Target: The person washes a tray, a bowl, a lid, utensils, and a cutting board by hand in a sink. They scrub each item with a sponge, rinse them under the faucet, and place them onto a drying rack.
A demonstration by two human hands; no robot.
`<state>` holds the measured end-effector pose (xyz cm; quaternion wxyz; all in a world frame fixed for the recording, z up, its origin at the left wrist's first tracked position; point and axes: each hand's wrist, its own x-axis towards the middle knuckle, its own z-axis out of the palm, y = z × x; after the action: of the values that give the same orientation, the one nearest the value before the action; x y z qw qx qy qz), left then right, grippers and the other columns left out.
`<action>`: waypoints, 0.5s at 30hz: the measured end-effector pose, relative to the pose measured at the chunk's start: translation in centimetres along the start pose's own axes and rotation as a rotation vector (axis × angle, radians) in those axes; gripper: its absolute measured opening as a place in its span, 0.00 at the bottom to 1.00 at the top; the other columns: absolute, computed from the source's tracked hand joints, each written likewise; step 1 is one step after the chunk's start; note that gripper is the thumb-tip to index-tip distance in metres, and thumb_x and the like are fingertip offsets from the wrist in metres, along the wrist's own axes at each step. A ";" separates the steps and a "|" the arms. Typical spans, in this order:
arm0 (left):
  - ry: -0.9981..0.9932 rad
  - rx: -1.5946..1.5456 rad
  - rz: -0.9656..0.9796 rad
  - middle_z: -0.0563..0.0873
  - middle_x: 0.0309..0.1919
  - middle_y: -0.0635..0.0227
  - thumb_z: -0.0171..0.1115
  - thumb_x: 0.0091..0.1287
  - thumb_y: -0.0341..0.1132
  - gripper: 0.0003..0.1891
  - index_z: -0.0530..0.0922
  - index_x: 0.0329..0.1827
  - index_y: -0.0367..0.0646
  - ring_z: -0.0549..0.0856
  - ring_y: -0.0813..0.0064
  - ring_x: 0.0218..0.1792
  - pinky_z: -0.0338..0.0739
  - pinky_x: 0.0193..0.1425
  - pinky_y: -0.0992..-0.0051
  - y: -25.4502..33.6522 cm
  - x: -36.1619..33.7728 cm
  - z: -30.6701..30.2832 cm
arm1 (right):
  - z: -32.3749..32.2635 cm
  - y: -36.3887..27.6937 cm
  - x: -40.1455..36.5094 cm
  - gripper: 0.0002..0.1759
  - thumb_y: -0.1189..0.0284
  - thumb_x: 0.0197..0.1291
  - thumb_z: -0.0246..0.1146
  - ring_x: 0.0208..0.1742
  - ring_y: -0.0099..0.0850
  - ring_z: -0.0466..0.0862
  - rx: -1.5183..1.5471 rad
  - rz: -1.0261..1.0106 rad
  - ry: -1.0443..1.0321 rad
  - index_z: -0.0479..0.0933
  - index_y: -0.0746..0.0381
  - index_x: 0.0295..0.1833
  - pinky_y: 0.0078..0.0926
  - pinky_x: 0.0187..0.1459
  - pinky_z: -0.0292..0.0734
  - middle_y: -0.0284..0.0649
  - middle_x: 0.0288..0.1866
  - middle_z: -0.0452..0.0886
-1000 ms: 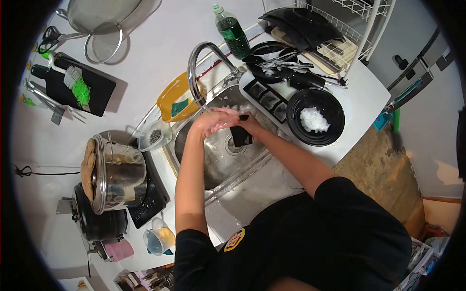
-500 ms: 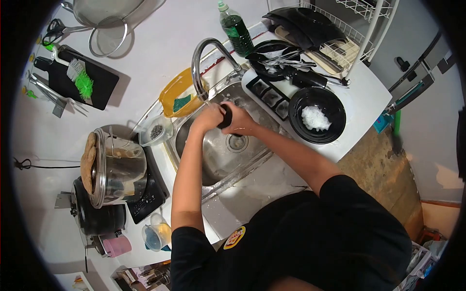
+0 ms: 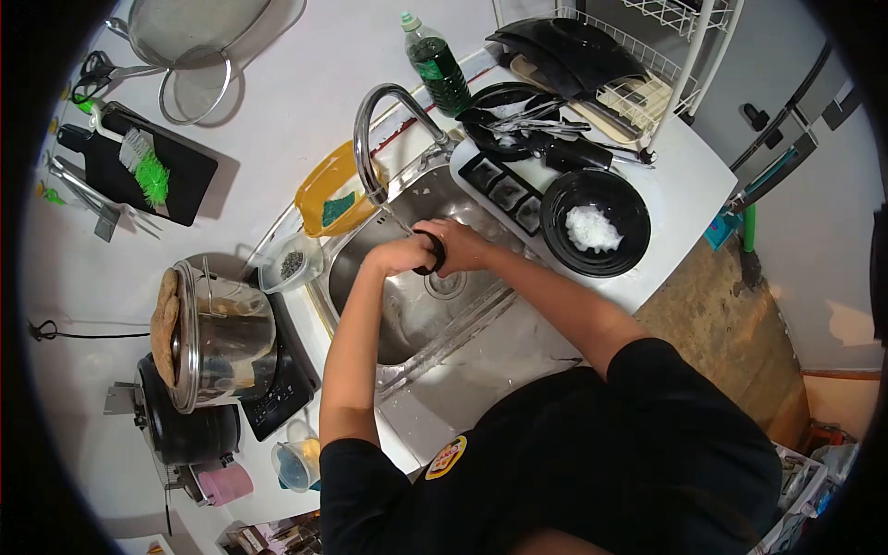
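Over the steel sink (image 3: 370,319), my left hand (image 3: 403,254) grips a small black round item (image 3: 429,252) from the left. My right hand (image 3: 460,247) closes on the same item from the right. The item looks like a small bowl or lid seen edge-on; the fingers hide part of it. Just above the hands is the curved faucet (image 3: 363,139), with a thin stream of water coming down by my left hand. Below them the drain (image 3: 446,284) shows in the sink bottom.
Right of the sink are a black bowl (image 3: 555,233) with white foam, a tray (image 3: 472,166) and utensils (image 3: 546,118). Behind stands a green soap bottle (image 3: 438,69). On the left are a yellow basin (image 3: 319,180), a clear container (image 3: 276,270) and a steel pot (image 3: 231,324).
Both hands have moved slightly lower in the sink, and the black item has turned so that its rim shows more. The whole view has shifted a little.
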<state>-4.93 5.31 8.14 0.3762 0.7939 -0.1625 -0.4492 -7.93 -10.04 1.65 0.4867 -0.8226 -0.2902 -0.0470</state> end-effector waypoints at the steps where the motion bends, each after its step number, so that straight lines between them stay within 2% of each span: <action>1: -0.048 0.017 -0.033 0.73 0.23 0.74 0.58 0.47 0.24 0.03 0.74 0.26 0.38 0.70 0.81 0.23 0.65 0.26 0.79 0.1 -0.6 -0.1 | 0.1 0.1 0.1 0.44 0.72 0.22 0.74 0.49 0.44 0.76 -0.010 -0.038 -0.033 0.67 0.57 0.55 0.35 0.49 0.72 0.45 0.46 0.76; 2: -0.124 -0.346 0.089 0.74 0.23 0.74 0.59 0.47 0.24 0.04 0.74 0.26 0.38 0.71 0.82 0.25 0.66 0.29 0.81 -1.4 -0.4 0.1 | -0.3 0.1 0.2 0.44 0.72 0.23 0.74 0.51 0.40 0.75 0.015 -0.045 -0.043 0.68 0.57 0.56 0.33 0.50 0.71 0.45 0.47 0.75; 5: 0.199 -0.248 0.129 0.76 0.26 0.72 0.59 0.48 0.24 0.04 0.75 0.27 0.39 0.74 0.80 0.30 0.68 0.36 0.81 -2.9 0.4 0.9 | -0.8 1.4 0.3 0.42 0.71 0.26 0.75 0.52 0.37 0.75 0.203 -0.066 0.051 0.71 0.58 0.57 0.30 0.52 0.70 0.44 0.48 0.75; 6: 0.272 -0.447 0.173 0.76 0.28 0.70 0.58 0.48 0.23 0.06 0.75 0.30 0.39 0.75 0.79 0.32 0.69 0.38 0.80 -3.2 0.6 1.4 | -0.5 2.8 0.5 0.36 0.69 0.34 0.74 0.51 0.33 0.75 0.119 -0.116 0.156 0.73 0.55 0.56 0.26 0.53 0.69 0.40 0.49 0.75; 9: 0.478 -1.037 0.304 0.78 0.35 0.66 0.55 0.47 0.21 0.13 0.75 0.38 0.37 0.77 0.74 0.36 0.70 0.42 0.78 -4.3 1.7 2.2 | 1.1 4.1 1.4 0.32 0.66 0.41 0.72 0.50 0.31 0.75 0.806 0.260 0.350 0.72 0.51 0.56 0.27 0.49 0.72 0.38 0.50 0.74; 10: 0.376 -1.142 0.327 0.79 0.35 0.64 0.52 0.47 0.21 0.15 0.73 0.41 0.36 0.78 0.72 0.37 0.71 0.43 0.77 -4.3 2.1 2.9 | -0.7 0.5 1.0 0.30 0.64 0.45 0.70 0.47 0.29 0.75 1.056 0.600 0.270 0.68 0.54 0.56 0.29 0.44 0.74 0.38 0.46 0.73; 13: 0.570 -0.694 0.437 0.80 0.36 0.58 0.51 0.47 0.23 0.15 0.74 0.40 0.31 0.78 0.67 0.38 0.71 0.45 0.73 -4.6 5.4 6.1 | 2.0 0.8 2.8 0.31 0.64 0.44 0.69 0.42 0.29 0.76 1.376 0.761 0.469 0.63 0.56 0.53 0.31 0.38 0.76 0.40 0.41 0.72; 14: 0.582 -0.163 0.433 0.79 0.38 0.56 0.50 0.47 0.23 0.15 0.74 0.41 0.32 0.78 0.64 0.39 0.71 0.46 0.71 -4.8 5.1 6.7 | 1.5 1.9 2.8 0.29 0.65 0.44 0.68 0.37 0.29 0.76 1.362 0.836 0.322 0.60 0.57 0.49 0.31 0.36 0.75 0.41 0.37 0.70; 15: 0.570 0.368 0.406 0.78 0.39 0.54 0.50 0.48 0.23 0.16 0.74 0.42 0.33 0.77 0.61 0.41 0.70 0.47 0.68 -5.1 4.6 7.1 | 1.7 2.4 2.7 0.28 0.66 0.44 0.68 0.36 0.29 0.76 1.254 0.856 0.277 0.60 0.57 0.48 0.31 0.35 0.75 0.42 0.37 0.70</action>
<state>-8.78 2.69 -0.61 0.3388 0.8927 -0.2829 -0.0908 -4.80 -8.34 -0.17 0.8694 -0.4203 0.1445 0.2159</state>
